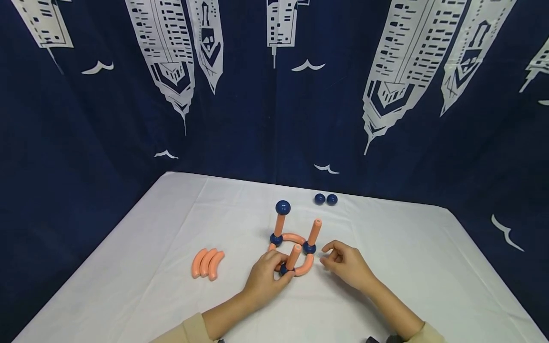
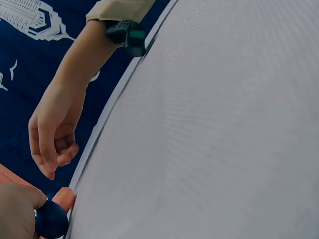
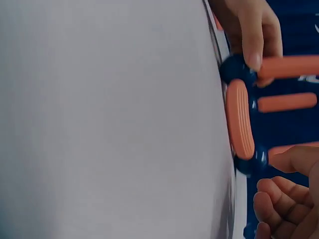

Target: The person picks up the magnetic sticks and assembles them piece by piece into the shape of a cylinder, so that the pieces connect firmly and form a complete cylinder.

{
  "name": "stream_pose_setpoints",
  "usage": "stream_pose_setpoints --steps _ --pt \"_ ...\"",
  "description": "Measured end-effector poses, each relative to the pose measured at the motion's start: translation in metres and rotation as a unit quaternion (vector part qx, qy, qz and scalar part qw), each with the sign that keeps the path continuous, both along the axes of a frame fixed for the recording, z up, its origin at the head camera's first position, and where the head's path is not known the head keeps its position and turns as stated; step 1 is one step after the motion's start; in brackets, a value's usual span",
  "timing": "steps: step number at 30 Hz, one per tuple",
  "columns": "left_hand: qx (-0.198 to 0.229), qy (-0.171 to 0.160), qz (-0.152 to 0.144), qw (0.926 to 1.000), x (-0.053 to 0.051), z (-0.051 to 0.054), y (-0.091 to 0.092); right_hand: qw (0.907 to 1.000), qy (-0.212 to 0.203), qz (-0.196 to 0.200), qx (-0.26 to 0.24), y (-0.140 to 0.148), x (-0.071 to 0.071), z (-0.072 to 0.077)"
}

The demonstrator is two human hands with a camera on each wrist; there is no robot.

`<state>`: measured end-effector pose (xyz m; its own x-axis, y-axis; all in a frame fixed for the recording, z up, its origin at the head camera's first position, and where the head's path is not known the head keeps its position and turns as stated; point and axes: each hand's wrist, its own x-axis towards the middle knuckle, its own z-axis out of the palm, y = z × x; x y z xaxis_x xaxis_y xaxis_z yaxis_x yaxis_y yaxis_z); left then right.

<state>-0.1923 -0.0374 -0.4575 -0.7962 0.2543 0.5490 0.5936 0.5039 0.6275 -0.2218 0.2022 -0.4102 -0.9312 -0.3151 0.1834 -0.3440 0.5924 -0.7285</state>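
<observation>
A toy frame of blue balls and orange rods stands mid-table. Curved orange rods (image 1: 305, 266) join its lower balls in a ring. Upright straight rods rise from the front ball (image 1: 284, 270), the right ball (image 1: 309, 247) and the back-left ball (image 1: 276, 239). Only the back-left rod (image 1: 279, 226) carries a top ball (image 1: 283, 207). My left hand (image 1: 267, 278) grips the front ball between thumb and fingers, and hides part of the ring's left side. Just right of the frame hovers my right hand (image 1: 348, 265), fingers loosely bent and holding nothing, apart from the right ball.
Several loose curved orange rods (image 1: 207, 263) lie side by side on the left of the white-covered table (image 1: 163, 305). Two loose blue balls (image 1: 326, 199) sit near the back edge. Behind hangs a dark blue curtain (image 1: 274, 119) with white buildings and birds.
</observation>
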Motion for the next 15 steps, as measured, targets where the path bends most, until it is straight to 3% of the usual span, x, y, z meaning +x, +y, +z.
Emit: stream_pose_setpoints --steps 15 --pt "0.007 0.002 -0.011 0.9999 0.001 -0.001 -0.001 0.9918 0.024 -0.121 0.034 0.022 -0.073 -0.004"
